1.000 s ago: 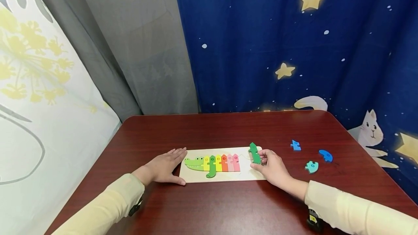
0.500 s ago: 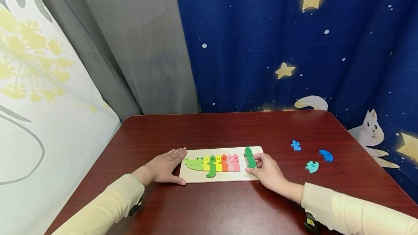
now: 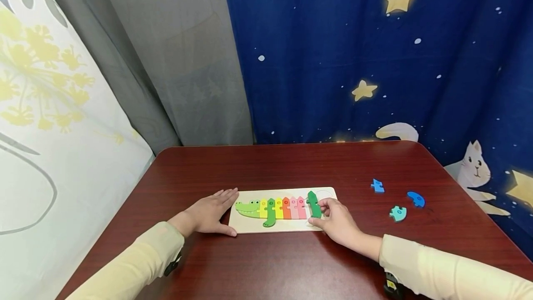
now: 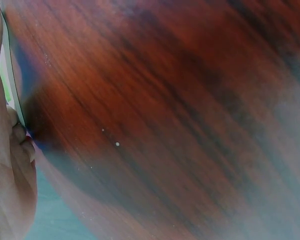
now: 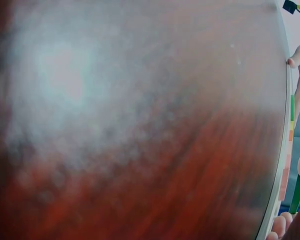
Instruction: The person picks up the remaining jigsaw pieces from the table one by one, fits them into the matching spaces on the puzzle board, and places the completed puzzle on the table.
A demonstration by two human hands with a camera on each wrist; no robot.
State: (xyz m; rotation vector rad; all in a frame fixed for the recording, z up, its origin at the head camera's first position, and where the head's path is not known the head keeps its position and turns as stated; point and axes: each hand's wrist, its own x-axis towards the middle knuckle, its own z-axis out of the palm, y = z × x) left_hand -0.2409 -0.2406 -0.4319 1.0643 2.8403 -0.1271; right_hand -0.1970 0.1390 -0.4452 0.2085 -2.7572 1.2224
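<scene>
A pale wooden puzzle board (image 3: pixel 254 228) lies on the table with a crocodile puzzle on it. A light green head (image 3: pixel 247 209) is followed by yellow, green, orange and pink pieces in a row. My left hand (image 3: pixel 210 213) rests flat at the board's left end, its fingers straight. Between thumb and fingers my right hand (image 3: pixel 339 221) pinches a dark green leg piece (image 3: pixel 313 204), just right of the last pink piece (image 3: pixel 301 208). In the right wrist view this green piece (image 5: pixel 297 195) stands between thumb and fingertips. Whether it touches the board I cannot tell.
Right of the board lie a blue piece (image 3: pixel 377 186), a curved blue piece (image 3: pixel 416 199) and a teal piece (image 3: pixel 398 214). The dark red table (image 3: pixel 266 165) ends at curtains behind it.
My right hand has carried the green leg piece left and slightly down across the board, toward the pink pieces. The piece now leans the same way but closer to the row. My left hand has stayed put.
</scene>
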